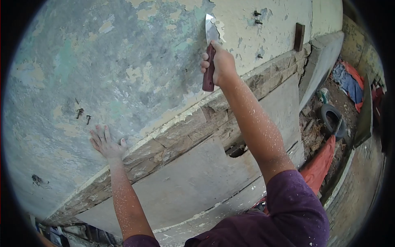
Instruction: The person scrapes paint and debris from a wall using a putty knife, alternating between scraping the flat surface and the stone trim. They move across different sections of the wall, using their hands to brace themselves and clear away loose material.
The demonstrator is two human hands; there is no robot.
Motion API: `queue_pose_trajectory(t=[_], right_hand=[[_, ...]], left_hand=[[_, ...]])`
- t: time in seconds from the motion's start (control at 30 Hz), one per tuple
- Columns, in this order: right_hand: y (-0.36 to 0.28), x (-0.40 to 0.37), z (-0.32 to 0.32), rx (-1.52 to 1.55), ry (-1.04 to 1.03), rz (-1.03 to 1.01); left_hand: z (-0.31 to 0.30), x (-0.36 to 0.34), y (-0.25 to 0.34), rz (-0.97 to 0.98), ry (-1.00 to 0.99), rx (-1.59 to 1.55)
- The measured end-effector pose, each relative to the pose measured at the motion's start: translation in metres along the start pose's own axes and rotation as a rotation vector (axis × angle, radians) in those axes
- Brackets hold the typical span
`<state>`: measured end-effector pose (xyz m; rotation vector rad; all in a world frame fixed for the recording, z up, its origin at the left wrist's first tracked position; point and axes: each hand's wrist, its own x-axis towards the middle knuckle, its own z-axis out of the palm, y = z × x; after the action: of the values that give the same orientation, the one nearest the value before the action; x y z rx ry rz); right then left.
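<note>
My right hand (pixel 222 64) is wrapped round the dark red handle of a scraper (pixel 208 68), its thumb laid up along the base of the blade. The shiny metal blade points up the wall (pixel 156 70), against a ragged edge of peeling cream paint (pixel 221 31). Part of the blade's right side lies behind a loose paint flake. Lower left, my left hand (pixel 108 144) rests flat on the wall with fingers spread, just above the stone ledge, holding nothing. Pale dust and paint flecks cover both forearms.
Bolts (pixel 257 16) stick out of the wall at upper right, and more bolts (pixel 80 113) near my left hand. A stone ledge (pixel 181 142) runs diagonally below. A dark wooden block (pixel 299 37) juts out. A tyre (pixel 332 119) and red cloth (pixel 319 164) lie at right.
</note>
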<state>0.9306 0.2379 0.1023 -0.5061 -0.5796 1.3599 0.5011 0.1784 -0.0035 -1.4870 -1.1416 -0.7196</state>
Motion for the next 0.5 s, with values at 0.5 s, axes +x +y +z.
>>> queue_pose_trajectory(t=[0.5], right_hand=[[-0.096,0.04,-0.001,-0.285,-0.109,-0.127]], left_hand=[[-0.002,0.002,0.001,0.003,-0.014,0.024]])
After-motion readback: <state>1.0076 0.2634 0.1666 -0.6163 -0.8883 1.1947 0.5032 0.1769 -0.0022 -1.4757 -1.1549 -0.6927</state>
